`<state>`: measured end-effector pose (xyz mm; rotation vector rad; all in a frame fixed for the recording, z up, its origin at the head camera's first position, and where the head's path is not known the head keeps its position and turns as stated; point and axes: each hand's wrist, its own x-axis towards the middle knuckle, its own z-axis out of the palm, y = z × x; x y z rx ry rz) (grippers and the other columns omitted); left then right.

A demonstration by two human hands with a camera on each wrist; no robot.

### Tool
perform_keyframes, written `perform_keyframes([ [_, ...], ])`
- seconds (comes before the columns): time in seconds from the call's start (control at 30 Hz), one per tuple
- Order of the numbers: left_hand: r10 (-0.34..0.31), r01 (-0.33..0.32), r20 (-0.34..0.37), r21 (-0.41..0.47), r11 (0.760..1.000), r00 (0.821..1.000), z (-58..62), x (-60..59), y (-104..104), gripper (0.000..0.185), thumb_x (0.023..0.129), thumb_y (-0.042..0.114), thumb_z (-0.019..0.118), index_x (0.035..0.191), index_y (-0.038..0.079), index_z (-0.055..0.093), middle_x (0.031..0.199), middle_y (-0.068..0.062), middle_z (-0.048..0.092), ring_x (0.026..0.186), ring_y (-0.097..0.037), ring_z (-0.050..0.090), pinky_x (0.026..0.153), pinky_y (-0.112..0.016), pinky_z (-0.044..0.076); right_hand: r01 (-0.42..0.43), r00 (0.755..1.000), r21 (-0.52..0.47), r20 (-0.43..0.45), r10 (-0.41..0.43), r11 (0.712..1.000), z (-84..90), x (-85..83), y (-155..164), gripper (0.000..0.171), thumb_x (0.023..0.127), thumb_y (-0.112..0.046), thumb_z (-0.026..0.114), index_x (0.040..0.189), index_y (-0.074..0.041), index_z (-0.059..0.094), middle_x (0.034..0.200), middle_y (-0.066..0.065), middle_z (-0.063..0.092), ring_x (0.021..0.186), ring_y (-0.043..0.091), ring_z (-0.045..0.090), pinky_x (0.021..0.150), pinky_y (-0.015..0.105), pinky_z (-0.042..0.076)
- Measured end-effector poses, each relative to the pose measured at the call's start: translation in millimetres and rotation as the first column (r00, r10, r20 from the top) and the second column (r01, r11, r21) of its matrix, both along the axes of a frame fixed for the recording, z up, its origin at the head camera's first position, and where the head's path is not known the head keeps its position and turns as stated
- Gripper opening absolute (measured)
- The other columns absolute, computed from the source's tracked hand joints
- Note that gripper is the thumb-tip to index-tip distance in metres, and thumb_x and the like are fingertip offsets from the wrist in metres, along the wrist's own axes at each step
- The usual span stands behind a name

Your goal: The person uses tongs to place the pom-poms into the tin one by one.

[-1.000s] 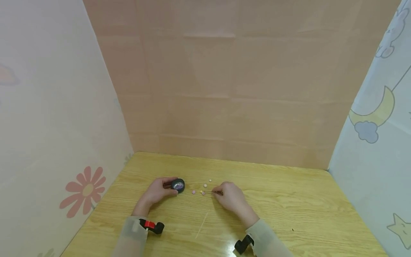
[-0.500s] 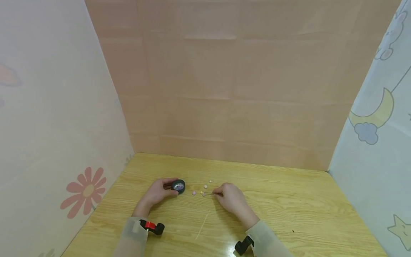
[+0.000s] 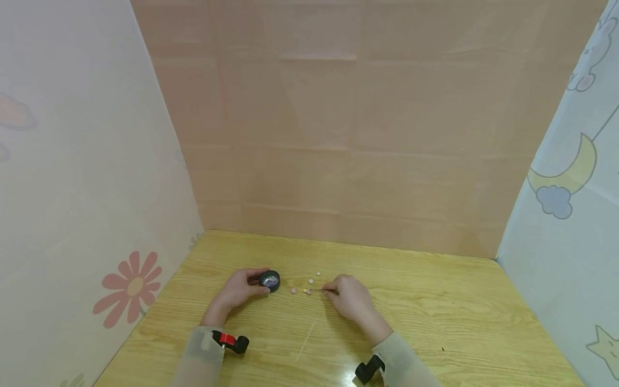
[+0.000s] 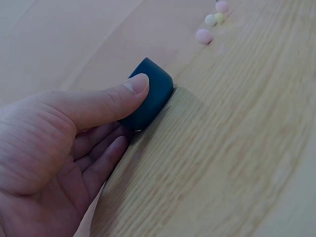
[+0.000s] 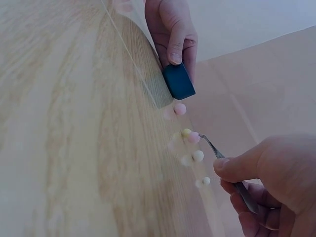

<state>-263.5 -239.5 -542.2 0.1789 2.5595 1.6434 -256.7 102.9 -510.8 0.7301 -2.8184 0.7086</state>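
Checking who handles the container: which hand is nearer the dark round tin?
Left. The left hand holds the dark round tin; the right hand is apart, beyond the beads, pinching tweezers.

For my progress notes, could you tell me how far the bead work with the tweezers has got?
Done: nothing plainly; whether the small dark container holds any beads cannot be told. In hand: the left hand grips that container, and the right hand pinches tweezers whose tips touch a pink bead. Left: the loose beads on the table.
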Motion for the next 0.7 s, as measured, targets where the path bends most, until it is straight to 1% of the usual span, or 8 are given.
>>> perform_keyframes([
  [0.13,0.004,-0.004,-0.001,-0.005,1.000,1.000,-0.2,0.0,0.1,0.059,0.089,0.016,0.090,0.144,0.010,0.069,0.139,-0.012,0.069,0.127,-0.030,0.066,0.110,-0.051,0.051,0.003,1.000,-0.010,-0.006,-0.003,1.000,1.8,-0.3,0.3,0.011,0.096,-0.016,0.082,0.106,-0.016,0.088,0.095,-0.002,0.075,0.083,0.014,0.070,0.067,0.035,0.058],
  [0.4,0.000,0.000,-0.002,0.005,1.000,1.000,-1.5,-1.1,-1.1,0.059,0.089,0.017,0.090,0.144,0.011,0.069,0.139,-0.012,0.069,0.127,-0.030,0.066,0.110,-0.052,0.050,0.008,1.000,-0.019,-0.009,-0.009,1.000,3.4,-1.2,2.0,0.012,0.096,-0.017,0.082,0.106,-0.016,0.088,0.093,-0.003,0.074,0.078,0.011,0.067,0.061,0.029,0.054],
  [0.7,-0.012,0.012,-0.003,0.014,1.000,1.000,-1.3,-0.8,-1.2,0.058,0.091,0.016,0.089,0.144,0.010,0.069,0.139,-0.012,0.069,0.127,-0.031,0.066,0.109,-0.051,0.052,0.011,1.000,-0.064,0.002,-0.011,0.998,4.2,-1.3,3.0,0.011,0.096,-0.018,0.083,0.106,-0.017,0.088,0.092,-0.005,0.073,0.076,0.008,0.065,0.060,0.026,0.052],
])
